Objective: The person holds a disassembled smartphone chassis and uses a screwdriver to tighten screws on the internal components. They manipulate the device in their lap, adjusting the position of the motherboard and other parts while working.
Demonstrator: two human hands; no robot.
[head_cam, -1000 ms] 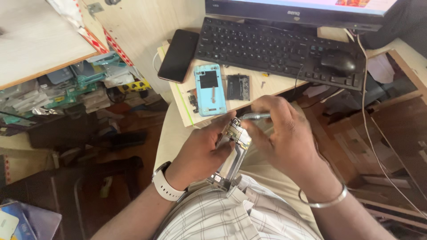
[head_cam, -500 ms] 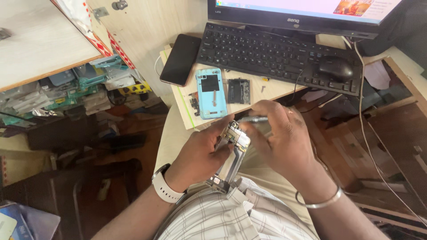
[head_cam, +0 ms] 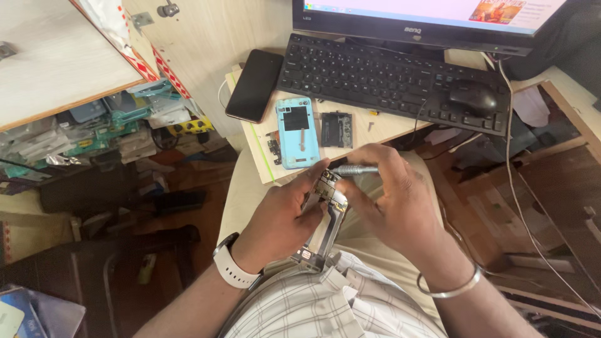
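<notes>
My left hand, with a white watch on its wrist, grips an opened phone body upright over my lap, its circuit board showing at the top end. My right hand, a metal bangle on its wrist, holds a small silver screwdriver whose tip rests at the top of that phone body. A light blue phone back cover lies on the desk just beyond my hands, beside a small dark phone part.
A black phone lies face down left of a black keyboard and mouse, under a monitor. Shelves with packaged parts stand at the left. Cables hang at the right.
The view has shifted slightly; both hands stay on the phone body, and the screwdriver has stayed at its top end.
</notes>
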